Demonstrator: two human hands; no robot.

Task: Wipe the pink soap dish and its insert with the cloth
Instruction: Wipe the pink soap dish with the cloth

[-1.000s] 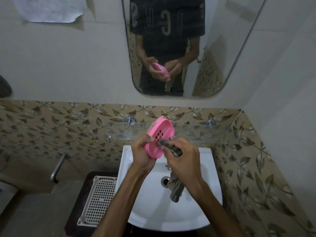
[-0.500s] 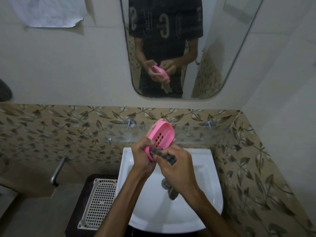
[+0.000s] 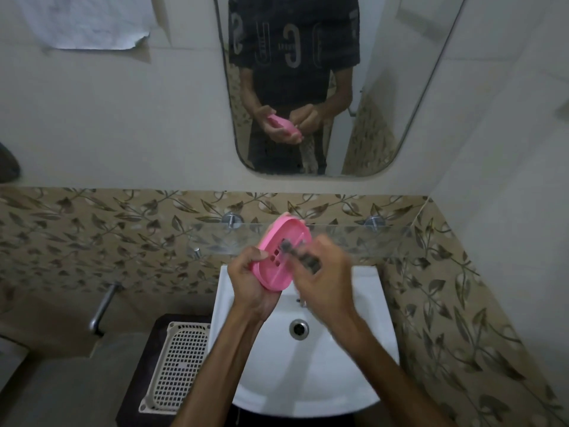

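Head view: left hand (image 3: pixel 253 283) grip wrapped around lower edge of pink oval plastic soap dish (image 3: pixel 281 252), held tilted above white ceramic basin (image 3: pixel 311 374). Slotted insert seated in dish. Right hand (image 3: pixel 323 280), motion-blurred, grip pinching dark patterned cloth (image 3: pixel 303 255) against dish interior. White perforated plastic tray (image 3: pixel 172 365) left of basin.

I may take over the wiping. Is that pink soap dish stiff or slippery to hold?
The pink soap dish probably stays stiff: it keeps its oval shape gripped at one edge by the left hand. It looks like smooth plastic, so possibly slippery if wet. The cloth in the right hand looks floppy.
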